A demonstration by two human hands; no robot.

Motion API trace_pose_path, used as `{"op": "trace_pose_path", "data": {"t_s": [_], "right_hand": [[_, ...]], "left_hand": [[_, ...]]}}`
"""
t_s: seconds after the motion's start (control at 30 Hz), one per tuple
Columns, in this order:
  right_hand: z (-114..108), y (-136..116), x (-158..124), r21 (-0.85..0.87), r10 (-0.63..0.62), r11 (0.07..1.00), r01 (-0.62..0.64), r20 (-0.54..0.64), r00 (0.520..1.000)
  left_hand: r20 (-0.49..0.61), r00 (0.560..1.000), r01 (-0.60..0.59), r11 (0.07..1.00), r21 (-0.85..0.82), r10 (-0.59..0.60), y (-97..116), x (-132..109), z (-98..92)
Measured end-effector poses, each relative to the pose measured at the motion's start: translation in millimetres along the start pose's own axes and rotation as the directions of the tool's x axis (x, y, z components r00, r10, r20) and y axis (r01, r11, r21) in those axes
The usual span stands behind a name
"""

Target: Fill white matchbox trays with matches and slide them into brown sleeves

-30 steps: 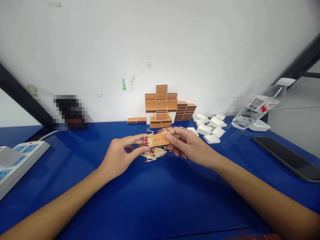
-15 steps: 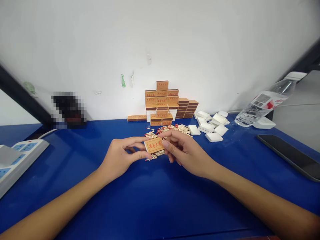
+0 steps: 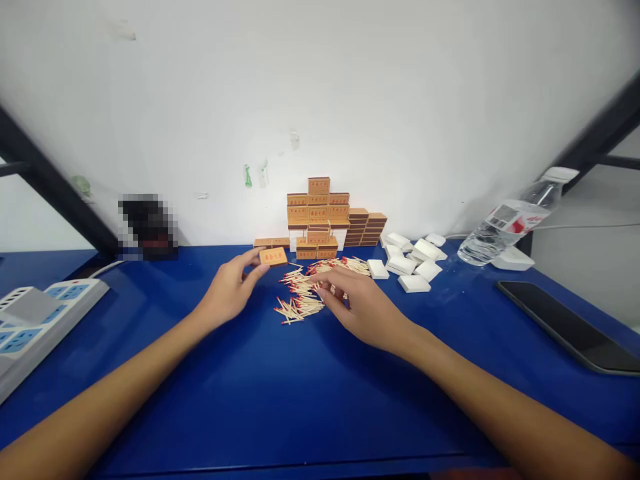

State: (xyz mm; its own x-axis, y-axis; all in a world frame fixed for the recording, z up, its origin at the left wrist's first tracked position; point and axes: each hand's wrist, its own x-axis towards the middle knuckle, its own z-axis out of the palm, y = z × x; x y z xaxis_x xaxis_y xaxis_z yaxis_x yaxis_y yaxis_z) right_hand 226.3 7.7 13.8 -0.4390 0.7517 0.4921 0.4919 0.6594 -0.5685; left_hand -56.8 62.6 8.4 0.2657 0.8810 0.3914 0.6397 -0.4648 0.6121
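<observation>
My left hand is closed on a matchbox with an orange label and red characters, held above the table on the left of the loose matches. Over those matches hovers my right hand, its fingers bent and the thumb a little apart from the forefinger; I see nothing clearly held. The red-tipped matches lie in a spread heap, partly covered by that hand. Behind them, a stacked structure of matchboxes stands against the wall, with white inner trays among its lower supports.
Right of the structure are stacked matchboxes and a scatter of white matchbox trays. A water bottle leans at the far right, near a dark phone. On the left lies a power strip.
My right hand has let go of the matchbox and hovers over the matches. My left hand has carried the matchbox left and away from me. The camera view has shifted slightly.
</observation>
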Motion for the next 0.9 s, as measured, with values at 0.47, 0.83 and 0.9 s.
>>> {"op": "trace_pose_path", "data": {"t_s": [0.47,0.83,0.9], "right_hand": [[-5.5,3.9,3.8,-0.201,-0.047,0.978,0.049,0.012,0.999],[-51.1,-97.5,-0.4,0.507,-0.028,0.857,-0.09,0.22,0.975],[-66.6,-116.6,-11.5,0.547,-0.072,0.821,-0.164,0.384,0.921]], "left_hand": [[-0.166,0.984,0.117,0.943,0.311,-0.067,-23.4,85.7,33.4],[-0.222,0.974,0.158,0.837,0.524,-0.045,-10.6,87.5,30.5],[-0.206,0.978,0.139,0.835,0.533,-0.031,-5.2,79.4,24.7]]}}
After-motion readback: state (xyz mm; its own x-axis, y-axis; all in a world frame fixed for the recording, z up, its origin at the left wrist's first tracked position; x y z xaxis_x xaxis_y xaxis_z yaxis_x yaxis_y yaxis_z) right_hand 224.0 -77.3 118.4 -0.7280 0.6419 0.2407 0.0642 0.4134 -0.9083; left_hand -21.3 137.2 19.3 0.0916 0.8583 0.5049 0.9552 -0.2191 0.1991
